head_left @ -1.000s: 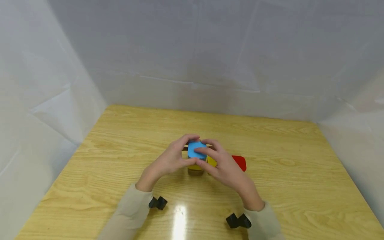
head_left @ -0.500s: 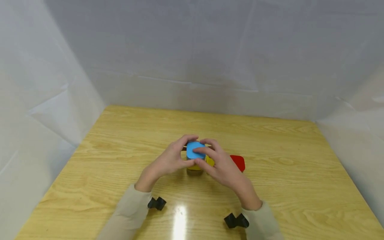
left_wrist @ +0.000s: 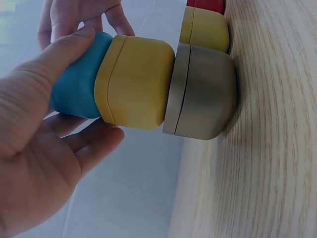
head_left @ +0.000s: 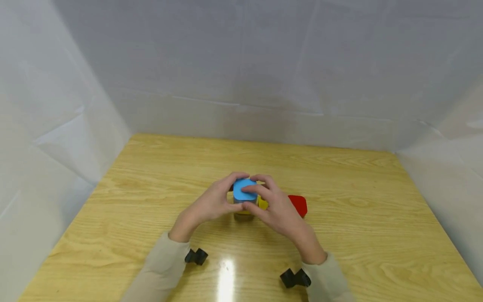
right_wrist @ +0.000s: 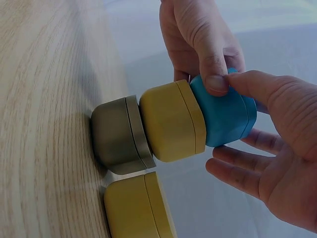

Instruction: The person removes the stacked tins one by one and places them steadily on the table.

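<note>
A three-cup stack stands mid-table: a grey cup (left_wrist: 203, 91) at the bottom, a yellow cup (left_wrist: 136, 84) on it, and a blue cup (head_left: 243, 189) on top. My left hand (head_left: 225, 193) grips the blue cup from the left, thumb (left_wrist: 49, 64) on its side. From the right, my right hand (head_left: 266, 198) grips the same blue cup (right_wrist: 225, 116), one finger lying across its top. A second yellow cup (head_left: 262, 204) sits right beside the stack, touching the grey cup (right_wrist: 116, 134). Just right of it lies a red cup (head_left: 298, 205), partly hidden by my right hand.
The wooden table (head_left: 339, 188) is enclosed by white sheeting (head_left: 241, 84) at the back and both sides. Black camera mounts sit at my left wrist (head_left: 196, 256) and right wrist (head_left: 294, 277).
Both hands stay on the blue cup atop the stack. They and the cup have shifted very slightly to the left in the head view.
</note>
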